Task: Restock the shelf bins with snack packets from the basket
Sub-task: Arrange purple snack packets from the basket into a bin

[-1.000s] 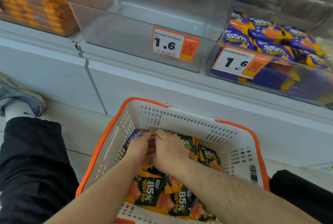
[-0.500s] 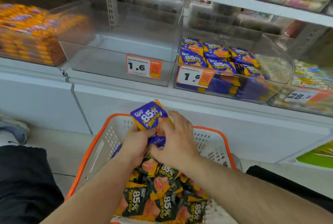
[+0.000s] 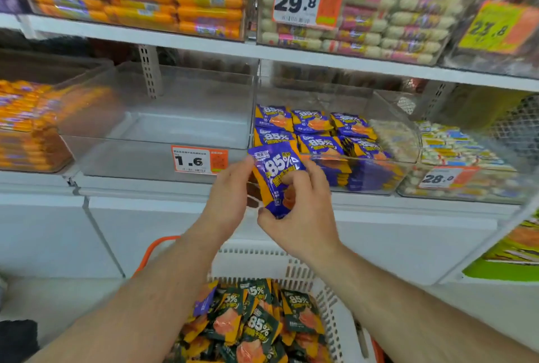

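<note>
while both hands held it up, a purple packet (image 3: 277, 176) hung in front of the shelf bins

in the head view, the right hand (image 3: 300, 211) pinched the packet with thumb at its lower edge and fingers curled over its face, and the left hand (image 3: 230, 196) held its left edge with curled fingers, fingertips at the top corner. the packet was level with the front wall of the clear bin (image 3: 379, 170) stocked with matching purple packets, beside an unfilled clear bin (image 3: 122, 158) tagged 1.6. below, the white basket (image 3: 262, 260) with orange rim held dark green packets (image 3: 262, 327)
</note>
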The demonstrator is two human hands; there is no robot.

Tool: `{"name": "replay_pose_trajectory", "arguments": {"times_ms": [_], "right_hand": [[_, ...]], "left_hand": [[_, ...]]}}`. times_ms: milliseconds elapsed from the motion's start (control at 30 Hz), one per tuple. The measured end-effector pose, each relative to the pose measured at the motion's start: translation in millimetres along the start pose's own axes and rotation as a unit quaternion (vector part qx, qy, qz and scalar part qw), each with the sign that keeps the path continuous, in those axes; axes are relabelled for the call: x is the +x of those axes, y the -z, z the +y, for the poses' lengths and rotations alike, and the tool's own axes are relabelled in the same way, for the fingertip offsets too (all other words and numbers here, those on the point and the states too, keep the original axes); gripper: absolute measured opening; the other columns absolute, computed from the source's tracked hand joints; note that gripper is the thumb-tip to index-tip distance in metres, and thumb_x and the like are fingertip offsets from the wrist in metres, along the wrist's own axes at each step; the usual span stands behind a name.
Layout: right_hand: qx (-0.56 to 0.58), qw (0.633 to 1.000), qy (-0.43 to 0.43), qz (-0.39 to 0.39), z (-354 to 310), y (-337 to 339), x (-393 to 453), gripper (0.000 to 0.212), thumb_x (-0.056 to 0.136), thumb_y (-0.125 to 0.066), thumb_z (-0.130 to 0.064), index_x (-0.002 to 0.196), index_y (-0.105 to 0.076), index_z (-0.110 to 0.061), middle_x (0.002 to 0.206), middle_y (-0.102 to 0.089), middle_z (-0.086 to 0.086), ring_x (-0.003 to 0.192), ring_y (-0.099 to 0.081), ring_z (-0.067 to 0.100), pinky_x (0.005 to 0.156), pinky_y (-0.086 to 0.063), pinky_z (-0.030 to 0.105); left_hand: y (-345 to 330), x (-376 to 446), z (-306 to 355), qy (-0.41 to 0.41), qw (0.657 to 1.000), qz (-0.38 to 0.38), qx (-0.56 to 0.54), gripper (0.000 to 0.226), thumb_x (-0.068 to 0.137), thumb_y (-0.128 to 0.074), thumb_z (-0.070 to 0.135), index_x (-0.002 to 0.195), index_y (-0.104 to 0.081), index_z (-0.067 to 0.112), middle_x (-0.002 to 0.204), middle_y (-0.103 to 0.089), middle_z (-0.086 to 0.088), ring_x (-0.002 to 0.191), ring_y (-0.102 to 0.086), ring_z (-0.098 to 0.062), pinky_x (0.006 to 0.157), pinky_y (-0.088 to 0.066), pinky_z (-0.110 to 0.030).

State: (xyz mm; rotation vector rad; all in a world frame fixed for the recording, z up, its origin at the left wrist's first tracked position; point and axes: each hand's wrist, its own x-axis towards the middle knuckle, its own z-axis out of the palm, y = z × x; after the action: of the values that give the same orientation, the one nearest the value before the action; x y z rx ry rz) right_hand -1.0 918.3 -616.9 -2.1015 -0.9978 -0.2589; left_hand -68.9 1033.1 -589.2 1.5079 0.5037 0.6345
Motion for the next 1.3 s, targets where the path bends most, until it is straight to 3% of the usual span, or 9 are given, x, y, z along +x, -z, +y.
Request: {"name": "replay_pose_trajectory", "arguments": {"times_ms": [100, 167, 267, 600, 733, 800, 900, 1033, 1300], "right_hand": [[0.014, 0.998, -0.001, 0.061, -0.2, 10.8, 21.9, 0.055, 0.060, -0.065, -0.051, 0.106, -0.053, -0.022, 0.144, -0.037, 0.000, 0.135, -0.029, 0.014, 0.103, -0.035, 0.028], [0.021, 0.995, -0.006, 0.099, 1.1, 17.0, 45.4, 0.064, 0.057, -0.054, -0.057, 0.108, -0.057, -0.019, 0.133, -0.048, 0.003, 0.133, -0.032, 0.016, 0.102, -0.031, 0.026], [-0.028, 0.995, -0.039, 0.082, 7.0, 23.6, 94.0, 0.072, 0.055, -0.049, -0.063, 0.116, -0.057, -0.025, 0.125, -0.054, 0.002, 0.125, -0.042, 0.021, 0.101, -0.035, 0.033], [-0.110, 0.977, -0.179, -0.042, 33.0, -35.3, 238.9, 0.060, 0.073, -0.063, -0.064, 0.123, -0.064, -0.032, 0.128, -0.063, 0.000, 0.121, -0.055, 0.029, 0.098, -0.048, 0.042], [-0.162, 0.970, -0.163, -0.085, 32.3, -64.3, 260.4, 0.050, 0.071, -0.064, -0.066, 0.093, -0.071, -0.022, 0.101, -0.069, 0.005, 0.100, -0.063, 0.030, 0.074, -0.048, 0.033], [-0.179, 0.961, -0.176, -0.113, 32.9, -74.5, 264.4, 0.056, 0.069, -0.064, -0.067, 0.093, -0.070, -0.017, 0.099, -0.068, 0.008, 0.096, -0.063, 0.032, 0.069, -0.045, 0.033], [-0.159, 0.955, -0.193, -0.157, 34.0, -76.5, 271.3, 0.052, 0.072, -0.067, -0.058, 0.098, -0.068, -0.012, 0.102, -0.067, 0.011, 0.097, -0.062, 0.033, 0.068, -0.044, 0.031], [-0.080, 0.946, -0.190, -0.250, 30.4, -64.9, 273.7, 0.025, 0.069, -0.070, -0.032, 0.078, -0.066, -0.010, 0.083, -0.065, 0.006, 0.071, -0.060, 0.019, 0.055, -0.038, 0.027], [-0.168, 0.936, -0.125, -0.284, 26.5, -69.0, 272.5, 0.029, 0.086, -0.057, -0.020, 0.108, -0.069, -0.005, 0.110, -0.065, 0.013, 0.100, -0.063, 0.027, 0.090, -0.054, 0.039]], "left_hand": [[-4.1, 27.2, 19.5, -0.137, 0.983, 0.091, 0.085, 0.033, 0.100, -0.044, 0.024, 0.071, -0.057, 0.015, 0.059, -0.060, 0.012, 0.057, -0.054, 0.000, 0.056, -0.041, -0.017], [-3.0, 55.2, 30.9, -0.224, 0.941, 0.150, 0.203, 0.014, 0.093, -0.052, 0.027, 0.084, -0.062, 0.022, 0.078, -0.061, 0.015, 0.074, -0.056, -0.002, 0.066, -0.043, -0.021], [1.1, 103.7, 31.8, -0.175, 0.912, 0.103, 0.356, 0.029, 0.093, -0.056, 0.030, 0.120, -0.062, 0.021, 0.120, -0.062, 0.000, 0.106, -0.059, -0.021, 0.090, -0.049, -0.038], [5.0, 123.5, 12.2, -0.117, 0.938, 0.101, 0.311, 0.030, 0.095, -0.050, 0.037, 0.123, -0.063, 0.034, 0.119, -0.066, 0.008, 0.104, -0.064, -0.017, 0.087, -0.053, -0.038], [6.0, 121.6, 11.9, -0.113, 0.939, 0.110, 0.306, 0.029, 0.095, -0.051, 0.035, 0.122, -0.063, 0.036, 0.118, -0.067, 0.010, 0.103, -0.064, -0.018, 0.088, -0.052, -0.038], [6.0, 121.6, 12.5, -0.114, 0.937, 0.111, 0.312, 0.029, 0.096, -0.050, 0.034, 0.122, -0.063, 0.037, 0.118, -0.067, 0.010, 0.104, -0.063, -0.018, 0.088, -0.052, -0.038], [7.6, 122.8, 11.0, -0.117, 0.936, 0.105, 0.314, 0.029, 0.096, -0.050, 0.036, 0.123, -0.060, 0.039, 0.119, -0.066, 0.011, 0.103, -0.064, -0.017, 0.087, -0.053, -0.038], [7.9, 121.9, 9.9, -0.132, 0.932, 0.103, 0.320, 0.029, 0.097, -0.049, 0.035, 0.124, -0.059, 0.040, 0.119, -0.066, 0.009, 0.101, -0.064, -0.017, 0.084, -0.053, -0.037], [7.0, 119.9, 12.0, -0.141, 0.925, 0.101, 0.337, 0.033, 0.099, -0.048, 0.033, 0.131, -0.057, 0.035, 0.122, -0.064, 0.006, 0.106, -0.060, -0.019, 0.087, -0.051, -0.036]]}}
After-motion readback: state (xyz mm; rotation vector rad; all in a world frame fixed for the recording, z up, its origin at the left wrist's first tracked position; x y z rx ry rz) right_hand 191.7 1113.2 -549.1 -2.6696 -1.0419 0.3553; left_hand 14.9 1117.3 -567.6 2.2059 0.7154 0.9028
